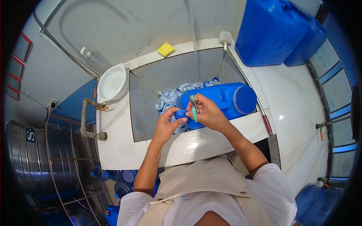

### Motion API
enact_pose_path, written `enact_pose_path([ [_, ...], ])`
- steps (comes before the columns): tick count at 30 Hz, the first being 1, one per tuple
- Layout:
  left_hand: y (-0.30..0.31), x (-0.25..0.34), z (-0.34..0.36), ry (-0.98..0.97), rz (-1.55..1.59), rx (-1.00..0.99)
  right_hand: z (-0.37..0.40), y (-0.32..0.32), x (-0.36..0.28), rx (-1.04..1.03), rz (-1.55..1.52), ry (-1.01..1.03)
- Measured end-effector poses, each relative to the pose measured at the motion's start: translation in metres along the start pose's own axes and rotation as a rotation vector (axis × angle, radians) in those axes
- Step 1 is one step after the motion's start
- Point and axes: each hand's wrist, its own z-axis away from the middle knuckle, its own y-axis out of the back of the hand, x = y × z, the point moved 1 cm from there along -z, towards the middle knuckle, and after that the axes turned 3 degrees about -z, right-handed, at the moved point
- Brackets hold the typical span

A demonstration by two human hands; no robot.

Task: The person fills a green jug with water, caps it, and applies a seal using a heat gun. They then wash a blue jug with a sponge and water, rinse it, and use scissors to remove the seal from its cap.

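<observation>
My left hand (166,123) pinches a small blue cap (180,114) with white print, low over the sink. Close by on its right, my right hand (208,113) is closed around scissors (194,110) with teal handles, their blades pointing up and away from me. The right fingertips are right at the cap's edge. Behind and under the hands, a blue jug (220,98) with a blue screw lid lies on its side in the sink. A heap of white-and-blue printed strips (169,97) fills the sink floor beside the jug.
The grey sink (145,101) has a white tiled rim. On that rim stand a white basin (112,83) and a yellow sponge (166,49). A long-handled brush (267,124) leans along the right side. Large blue jerrycans (269,34) stand at the back right.
</observation>
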Motion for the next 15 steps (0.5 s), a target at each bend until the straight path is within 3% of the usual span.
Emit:
enact_pose_path([
  [1, -0.001, 0.001, 0.000, 0.044, 0.013, -0.005, 0.001, -0.001, -0.001, 0.001, 0.000, 0.000],
  [2, -0.002, 0.004, 0.000, 0.045, 0.013, -0.008, 0.004, -0.003, -0.005, 0.046, 0.204, 0.113],
  [3, -0.003, 0.012, 0.000, -0.076, -0.230, 0.042, 0.006, -0.006, -0.009, 0.091, 0.408, 0.228],
  [4, -0.005, 0.017, 0.000, -0.198, -0.472, 0.092, 0.008, -0.009, -0.012, 0.094, 0.409, 0.229],
  [6, -0.011, 0.016, 0.000, -0.252, -0.502, 0.147, 0.011, -0.015, -0.017, 0.216, 0.725, 0.292],
  [8, -0.012, 0.015, -0.001, -0.305, -0.532, 0.205, 0.008, -0.016, -0.014, 0.239, 0.630, 0.321],
  [11, -0.011, 0.012, -0.001, -0.248, -0.387, 0.138, 0.003, -0.013, -0.012, 0.284, 0.507, 0.292],
  [13, -0.012, 0.009, 0.002, -0.041, 0.173, -0.001, -0.004, -0.002, -0.004, 0.311, 0.479, 0.237],
  [15, -0.010, 0.007, -0.004, -0.012, 0.244, 0.012, -0.016, 0.014, 0.014, 0.247, 0.093, 0.082],
])
